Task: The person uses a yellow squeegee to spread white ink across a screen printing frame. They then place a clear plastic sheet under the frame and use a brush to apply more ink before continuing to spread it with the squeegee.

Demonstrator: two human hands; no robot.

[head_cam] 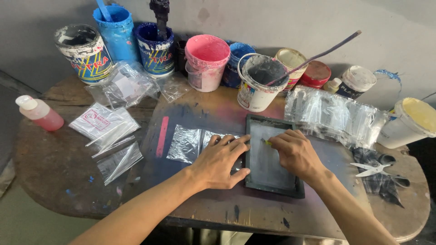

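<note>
Dark-framed rectangular screen (272, 159) held flat by left hand (221, 161), right hand (296, 153).

Dark-framed grey screen (268, 164) lies flat on clear bag (188, 144).

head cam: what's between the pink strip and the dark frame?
In the head view, clear plastic bags lie flat between the pink strip and the dark frame, with the left hand resting across bag and frame edge.

Far along the wall stand a pink bucket (206, 61), a blue bucket (117, 31) and a yellow-filled white tub (411, 121); a pink-liquid bottle (40, 113) lies left.
</note>
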